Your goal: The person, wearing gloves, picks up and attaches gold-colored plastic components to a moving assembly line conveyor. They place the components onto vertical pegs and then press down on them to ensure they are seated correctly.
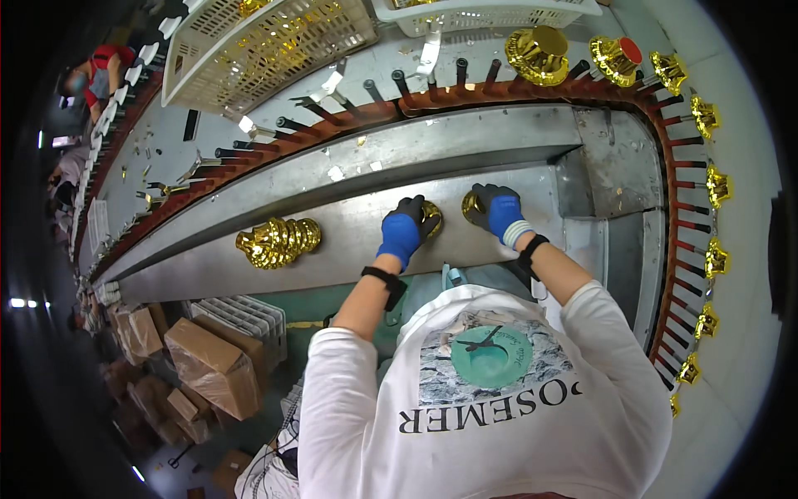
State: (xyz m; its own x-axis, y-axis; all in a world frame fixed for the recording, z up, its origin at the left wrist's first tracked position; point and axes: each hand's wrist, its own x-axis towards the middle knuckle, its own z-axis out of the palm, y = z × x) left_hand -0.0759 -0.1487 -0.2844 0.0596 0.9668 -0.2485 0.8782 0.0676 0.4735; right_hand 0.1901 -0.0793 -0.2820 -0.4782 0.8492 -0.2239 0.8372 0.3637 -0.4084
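Note:
My left hand (403,227), in a blue and dark glove, is closed round a shiny gold fluted cup-shaped piece (433,219) on the steel bench. A short gap away, my right hand (500,211), gloved alike, grips a second gold piece (471,205). Both pieces are largely hidden by the fingers. Left of my hands a stack of nested gold fluted pieces (278,243) lies on its side on the steel bench (357,249).
A curved conveyor track with upright dark pegs (399,83) runs behind and round the right; several carry gold pieces (716,185). White plastic baskets (274,58) stand beyond it. Cardboard boxes (212,366) are at lower left. Another person (108,71) is at far left.

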